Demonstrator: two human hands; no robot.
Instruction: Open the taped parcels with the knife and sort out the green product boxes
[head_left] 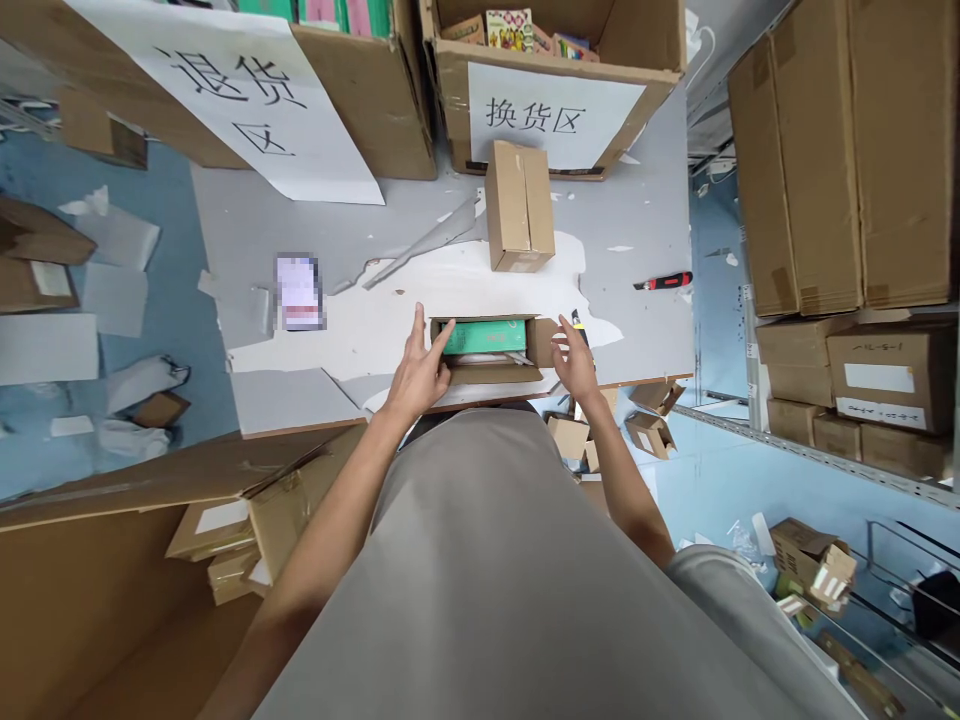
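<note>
Green box (487,337), in carton (491,375) by surface's (637,220) near edge, seemed light, stiff, best gripped at ends. Left hand (417,372), right hand (577,366): fingers spread, contact unclear.

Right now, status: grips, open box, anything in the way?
Left grip open, at left end of open box; right grip open, beside its right flap. Green item inside. Possible snag: yellow-marked cutter beside right grip.

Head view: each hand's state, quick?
Left hand: open, fingers spread at the left end of the open cardboard box.
Right hand: open, by the right flap; no grip visible.
</note>
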